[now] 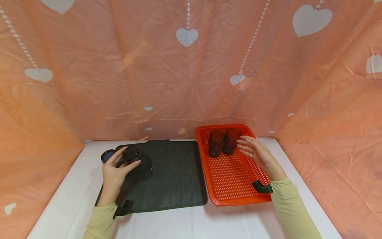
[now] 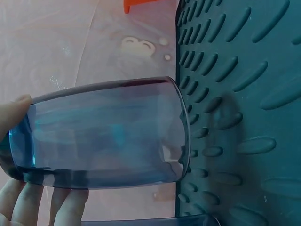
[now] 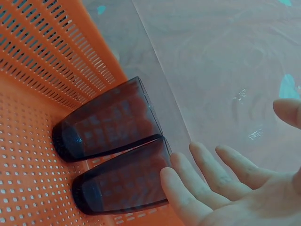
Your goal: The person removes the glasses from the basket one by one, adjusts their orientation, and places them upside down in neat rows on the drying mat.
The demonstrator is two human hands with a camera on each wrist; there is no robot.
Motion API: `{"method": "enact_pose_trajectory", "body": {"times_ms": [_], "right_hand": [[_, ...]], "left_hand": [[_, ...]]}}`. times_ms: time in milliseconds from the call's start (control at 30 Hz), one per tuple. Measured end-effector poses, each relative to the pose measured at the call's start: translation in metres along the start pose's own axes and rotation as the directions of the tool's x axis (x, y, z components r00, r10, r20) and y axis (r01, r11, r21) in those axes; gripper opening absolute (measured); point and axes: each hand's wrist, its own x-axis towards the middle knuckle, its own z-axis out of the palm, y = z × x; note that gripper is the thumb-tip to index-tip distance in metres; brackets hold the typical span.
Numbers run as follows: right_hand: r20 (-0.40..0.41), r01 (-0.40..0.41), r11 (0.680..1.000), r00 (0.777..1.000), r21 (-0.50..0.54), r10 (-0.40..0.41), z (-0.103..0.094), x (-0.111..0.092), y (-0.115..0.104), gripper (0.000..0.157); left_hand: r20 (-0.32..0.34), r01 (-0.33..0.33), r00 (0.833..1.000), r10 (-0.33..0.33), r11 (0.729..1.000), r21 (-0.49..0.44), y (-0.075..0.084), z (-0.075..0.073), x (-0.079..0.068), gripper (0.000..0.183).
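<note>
A purple-tinted drinking glass (image 2: 108, 134) is in my left hand (image 1: 114, 172), pinched near its base by thumb and fingers. It is turned upside down, its rim close above the dark ribbed drying mat (image 1: 173, 176); whether they touch I cannot tell. Beside that hand, a second glass (image 1: 108, 155) stands base up at the mat's left edge, partly hidden. Over at the right, my right hand (image 1: 258, 152) has its fingers extended and holds nothing. Its fingertips are near two upright glasses, one left (image 1: 216, 142) and one right (image 1: 232, 141), inside the orange basket (image 1: 219, 202).
The perforated basket stands just right of the mat on a white-covered table (image 1: 167, 225). A pink curtain (image 1: 167, 76) with white hearts hangs behind the table and along both sides. Bare white cloth runs along the front edge.
</note>
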Motion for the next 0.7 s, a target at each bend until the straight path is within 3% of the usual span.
{"method": "enact_pose_trajectory", "body": {"times_ms": [267,500,700], "right_hand": [[-0.004,0.017,0.997,1.000,0.078,-0.017,-0.005,-0.001,-0.001,0.031],[0.005,0.026,0.996,1.000,0.085,-0.027,-0.010,-0.001,-0.003,0.040],[-0.004,0.039,0.995,0.999,0.093,-0.039,-0.015,0.001,-0.006,0.026]], "left_hand": [[-0.006,-0.048,0.999,0.050,0.986,0.160,-0.004,0.001,-0.002,0.073],[-0.010,-0.068,0.997,0.072,0.975,0.213,-0.008,0.000,-0.004,0.073],[-0.018,-0.083,0.996,0.090,0.962,0.259,-0.010,0.002,-0.003,0.071]]}}
